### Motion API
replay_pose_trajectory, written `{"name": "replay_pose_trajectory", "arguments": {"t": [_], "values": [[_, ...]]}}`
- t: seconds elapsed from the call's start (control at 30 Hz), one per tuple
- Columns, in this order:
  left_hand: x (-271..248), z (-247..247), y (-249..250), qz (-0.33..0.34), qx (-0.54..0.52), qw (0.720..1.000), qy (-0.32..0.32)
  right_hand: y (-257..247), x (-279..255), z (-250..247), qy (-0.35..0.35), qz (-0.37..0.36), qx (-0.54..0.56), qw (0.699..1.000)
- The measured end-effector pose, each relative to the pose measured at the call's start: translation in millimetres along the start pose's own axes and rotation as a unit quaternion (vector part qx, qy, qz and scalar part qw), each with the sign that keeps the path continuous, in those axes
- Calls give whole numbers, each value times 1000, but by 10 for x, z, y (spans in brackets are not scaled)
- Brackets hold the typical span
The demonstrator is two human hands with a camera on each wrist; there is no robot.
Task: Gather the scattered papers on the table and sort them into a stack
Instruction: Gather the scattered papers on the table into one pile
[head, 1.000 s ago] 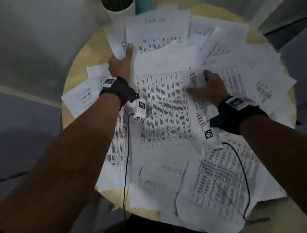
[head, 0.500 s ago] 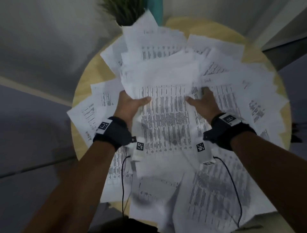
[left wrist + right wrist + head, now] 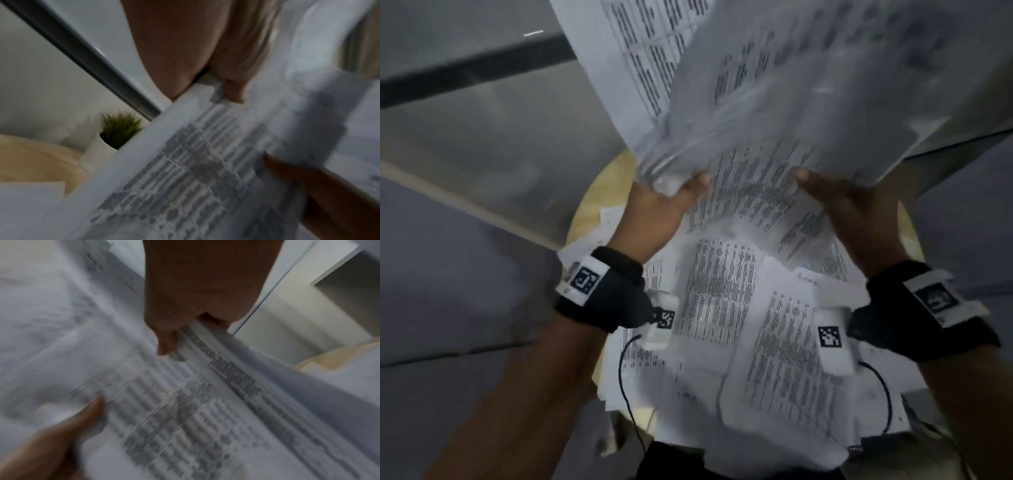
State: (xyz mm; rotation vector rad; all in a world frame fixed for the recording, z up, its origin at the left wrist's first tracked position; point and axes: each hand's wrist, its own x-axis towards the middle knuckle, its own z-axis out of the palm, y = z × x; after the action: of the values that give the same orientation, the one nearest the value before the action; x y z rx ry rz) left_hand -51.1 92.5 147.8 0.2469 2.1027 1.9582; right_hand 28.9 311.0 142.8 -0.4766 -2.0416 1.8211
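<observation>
1. Head view: left hand (image 3: 659, 212) and right hand (image 3: 859, 212) each clamp the near edge of a paper bundle (image 3: 791, 85). Thumbs are on the printed face, fingers hidden behind. The hands are apart, one towards each near corner.
2. The bundle is held up off the round table (image 3: 599, 192) and fills the top of the head view. Loose sheets (image 3: 722, 301) lie overlapped on the table below, between the forearms, and some overhang the near rim.
3. Only the head view shows both hands together, the loose sheets and the black wrist straps (image 3: 606, 291).
4. Only the left wrist view shows a green plant (image 3: 119, 128) in a white pot (image 3: 96, 152) at the table's far side, past the bundle's edge.
5. Right wrist view: several sheet edges are layered at the fingertips (image 3: 164, 345), so it's a multi-sheet grip. Heavy blur, print unreadable.
6. Orientation: the bundle's long axis runs away from the person with the far end tilted up. The printed side faces the person. Sheets are not squared; edges are fanned and offset.
</observation>
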Motion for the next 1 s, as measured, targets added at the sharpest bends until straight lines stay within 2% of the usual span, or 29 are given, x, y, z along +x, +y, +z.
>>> {"name": "replay_pose_trajectory", "arguments": {"t": [0.1,0.17,0.3,0.37,0.47,0.57,0.67,0.73,0.8,0.93,1.0], "values": [[-69,145,-2,35,-25,997,62,-29,-179,185,52,-42,7,998],[-94,127,-98,23,-36,996,81,45,-222,189,53,-25,34,998],[-232,-36,-358,-67,-1,997,23,378,-351,-3,3,50,26,998],[-268,-94,-421,-112,13,994,0,439,-401,-59,-14,66,12,998],[-275,-141,-419,-144,8,989,-22,308,-381,-67,-30,66,13,997],[-279,-118,-207,-103,-5,994,41,94,-327,-18,-30,38,57,997],[-286,-11,57,10,-50,994,96,-168,-307,110,-3,10,121,993],[-246,59,123,58,-84,981,164,-285,-289,186,32,3,164,986],[-202,118,149,60,-106,967,222,-326,-272,257,78,3,185,980],[-188,163,62,33,-109,965,234,-164,-298,375,106,19,111,988],[-150,144,-21,25,-95,967,237,-74,-317,390,83,12,108,991]]}}
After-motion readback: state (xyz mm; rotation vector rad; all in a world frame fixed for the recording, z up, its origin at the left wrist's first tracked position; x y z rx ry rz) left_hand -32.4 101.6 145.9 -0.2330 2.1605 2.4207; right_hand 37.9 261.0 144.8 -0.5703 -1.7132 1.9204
